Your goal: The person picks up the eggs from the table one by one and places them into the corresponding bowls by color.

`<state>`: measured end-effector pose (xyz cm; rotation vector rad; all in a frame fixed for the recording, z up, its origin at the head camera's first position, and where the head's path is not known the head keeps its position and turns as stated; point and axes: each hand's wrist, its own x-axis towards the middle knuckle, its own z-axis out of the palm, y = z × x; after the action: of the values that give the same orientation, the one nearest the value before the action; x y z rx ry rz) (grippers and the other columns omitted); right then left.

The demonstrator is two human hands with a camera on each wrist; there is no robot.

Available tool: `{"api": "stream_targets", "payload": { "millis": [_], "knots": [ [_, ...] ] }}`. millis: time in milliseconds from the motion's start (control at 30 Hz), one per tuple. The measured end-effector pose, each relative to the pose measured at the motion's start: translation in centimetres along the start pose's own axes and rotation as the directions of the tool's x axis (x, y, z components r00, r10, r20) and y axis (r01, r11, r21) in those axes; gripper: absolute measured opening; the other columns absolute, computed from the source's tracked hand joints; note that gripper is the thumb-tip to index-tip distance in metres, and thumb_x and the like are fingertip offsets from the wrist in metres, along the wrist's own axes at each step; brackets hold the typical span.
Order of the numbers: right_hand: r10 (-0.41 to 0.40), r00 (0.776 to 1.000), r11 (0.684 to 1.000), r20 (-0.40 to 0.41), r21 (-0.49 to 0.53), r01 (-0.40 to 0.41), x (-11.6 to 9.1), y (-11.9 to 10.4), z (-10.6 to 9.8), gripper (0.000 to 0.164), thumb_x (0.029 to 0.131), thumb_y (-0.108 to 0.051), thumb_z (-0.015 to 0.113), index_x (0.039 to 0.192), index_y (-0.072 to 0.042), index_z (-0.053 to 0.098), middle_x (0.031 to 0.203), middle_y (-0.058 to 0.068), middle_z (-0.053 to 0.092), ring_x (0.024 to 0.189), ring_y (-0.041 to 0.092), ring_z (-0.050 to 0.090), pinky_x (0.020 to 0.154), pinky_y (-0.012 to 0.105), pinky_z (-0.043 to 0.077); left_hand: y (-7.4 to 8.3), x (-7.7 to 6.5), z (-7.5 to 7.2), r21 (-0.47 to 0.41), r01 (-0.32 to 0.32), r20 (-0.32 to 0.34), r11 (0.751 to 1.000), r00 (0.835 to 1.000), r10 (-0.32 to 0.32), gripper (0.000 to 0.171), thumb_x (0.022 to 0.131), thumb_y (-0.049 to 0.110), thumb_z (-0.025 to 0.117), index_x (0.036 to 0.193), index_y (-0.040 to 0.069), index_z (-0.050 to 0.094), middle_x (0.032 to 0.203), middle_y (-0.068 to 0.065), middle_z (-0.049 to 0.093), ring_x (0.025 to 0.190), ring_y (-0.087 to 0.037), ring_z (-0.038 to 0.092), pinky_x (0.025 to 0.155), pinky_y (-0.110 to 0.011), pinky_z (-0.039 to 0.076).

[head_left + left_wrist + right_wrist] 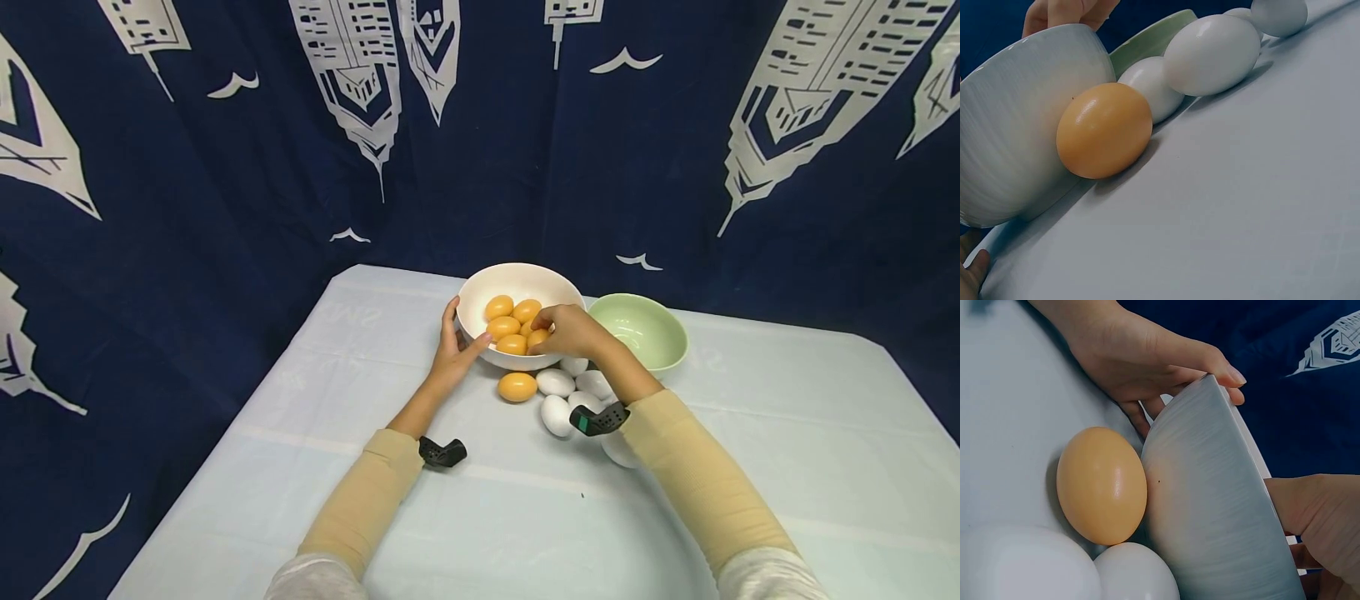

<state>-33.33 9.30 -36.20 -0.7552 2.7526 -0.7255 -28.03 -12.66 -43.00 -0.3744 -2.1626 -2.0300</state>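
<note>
Several eggs [556,382], grn bowl [637,327], nr wht bowl [525,282]

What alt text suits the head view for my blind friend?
A person's left hand holds a white bowl of orange eggs while the right hand grips one inside. Another orange egg and several white eggs lie in front; a green bowl stands to the right.

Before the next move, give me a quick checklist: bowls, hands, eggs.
1. White bowl steadied: ok, left hand holds it at the rim.
2. Right hand off the eggs: not ok, its fingers are around an orange egg inside the bowl.
3. All orange eggs inside: not ok, a loose orange egg lies on the table.
4. Green bowl upright: ok.
5. White eggs all countable: cannot tell, right arm blocks part.
</note>
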Motion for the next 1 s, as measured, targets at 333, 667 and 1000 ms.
{"api": "stream_targets", "payload": {
  "millis": [333, 667, 1000],
  "knots": [
    [0.043, 0.999, 0.998, 0.014, -0.035, -0.042, 0.46, -0.45, 0.26, 0.039, 0.078, -0.017, 0.079, 0.108, 0.005, 0.068, 0.100, 0.013, 0.068, 0.092, 0.027, 0.058, 0.089, 0.040, 0.048, 0.07, -0.05, -0.07, 0.004, -0.005, 0.002, 1.000, 1.000, 0.005, 0.084, 0.094, 0.012, 0.061, 0.155, 0.004, 0.003, 0.160, -0.020, -0.001, 0.135, -0.045, 0.034, 0.108, -0.050, 0.033],
    [0.091, 0.995, 0.992, 0.043, -0.086, -0.087, 0.79, -0.82, 0.44, 0.032, 0.079, -0.014, 0.074, 0.106, 0.002, 0.070, 0.098, 0.012, 0.069, 0.092, 0.027, 0.057, 0.087, 0.039, 0.048, -0.02, -0.06, -0.01, -0.001, -0.011, 0.000, 1.000, 1.000, 0.011, 0.083, 0.094, 0.009, 0.060, 0.154, 0.003, 0.004, 0.160, -0.021, -0.001, 0.135, -0.046, 0.034, 0.110, -0.051, 0.030],
    [0.096, 0.993, 0.988, 0.065, -0.128, -0.087, 1.02, -0.85, 0.44, 0.033, 0.080, -0.014, 0.070, 0.108, 0.002, 0.070, 0.102, 0.014, 0.069, 0.094, 0.028, 0.059, 0.089, 0.041, 0.048, 0.17, -0.10, -0.01, 0.007, 0.007, -0.002, 1.000, 1.000, -0.007, 0.084, 0.094, 0.012, 0.060, 0.155, 0.006, 0.003, 0.160, -0.020, -0.001, 0.135, -0.045, 0.034, 0.110, -0.050, 0.029]
  ]
}}
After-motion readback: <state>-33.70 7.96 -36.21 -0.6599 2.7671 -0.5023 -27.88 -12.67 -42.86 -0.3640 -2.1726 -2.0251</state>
